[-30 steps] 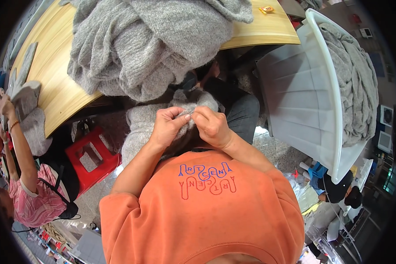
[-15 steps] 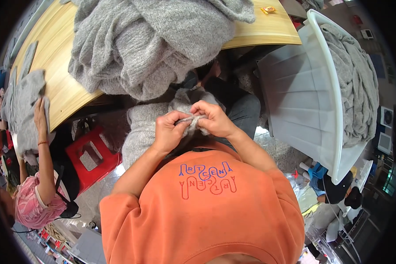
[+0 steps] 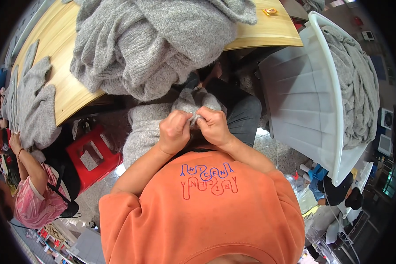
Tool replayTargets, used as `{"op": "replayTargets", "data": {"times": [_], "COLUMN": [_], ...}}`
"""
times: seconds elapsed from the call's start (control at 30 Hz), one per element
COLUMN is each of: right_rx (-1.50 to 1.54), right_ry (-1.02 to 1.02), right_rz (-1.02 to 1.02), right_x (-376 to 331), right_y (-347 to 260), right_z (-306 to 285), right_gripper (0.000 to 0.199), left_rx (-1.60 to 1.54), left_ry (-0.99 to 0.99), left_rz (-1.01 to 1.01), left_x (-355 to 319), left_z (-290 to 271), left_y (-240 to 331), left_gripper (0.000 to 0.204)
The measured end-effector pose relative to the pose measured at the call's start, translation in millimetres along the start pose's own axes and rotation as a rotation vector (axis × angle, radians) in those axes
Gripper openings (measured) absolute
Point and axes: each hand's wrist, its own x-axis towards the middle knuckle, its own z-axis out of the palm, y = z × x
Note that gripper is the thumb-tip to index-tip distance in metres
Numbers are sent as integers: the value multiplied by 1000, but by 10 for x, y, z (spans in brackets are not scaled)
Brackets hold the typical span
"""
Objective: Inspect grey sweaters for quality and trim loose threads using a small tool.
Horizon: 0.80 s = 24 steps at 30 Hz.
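Across my lap lies a grey knitted garment (image 3: 147, 125), part of it bunched up between my hands. My left hand (image 3: 175, 131) is closed, its thumb and fingers pinching the knit. Close beside it, my right hand (image 3: 213, 125) grips the same garment, fingers curled tight. Only a small piece of fabric shows between the two hands; the exact part held is hidden by the fingers. Just beyond, a big heap of grey knitwear (image 3: 154, 44) hangs over the near edge of the wooden table (image 3: 268, 33).
A white plastic bin (image 3: 303, 88) full of grey knits (image 3: 354, 88) stands at the right. A small wrapped candy (image 3: 269, 11) lies on the table. At the left are a red stool (image 3: 94, 154) and a co-worker in pink (image 3: 39, 193) handling grey pieces (image 3: 39, 110).
Both my hands have turned and curled more tightly around the garment. At the left, the co-worker's hand has drawn back from the grey pieces' right side toward the lower left.
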Motion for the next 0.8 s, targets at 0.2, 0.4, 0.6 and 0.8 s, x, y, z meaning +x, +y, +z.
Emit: {"op": "replayTargets", "data": {"times": [0.2, 0.4, 0.6, 0.8], "right_rx": [-201, -281, 95, -351], "right_ry": [120, 81, 173, -271], "right_rz": [-199, -187, 100, -113], "right_x": [26, 44, -54, 1], "right_y": [-20, 68, 250, 340], "right_z": [8, 21, -127, -289], "right_gripper": [7, 7, 9, 18], "left_rx": [-112, -46, 140, -105], "left_ry": [23, 33, -164, -249], "left_rz": [-316, -75, -245, -564], "left_x": [-75, -77, -12, -79], "left_z": [48, 83, -238, -307], "left_y": [56, 31, -163, -201], "left_gripper": [16, 15, 7, 6]}}
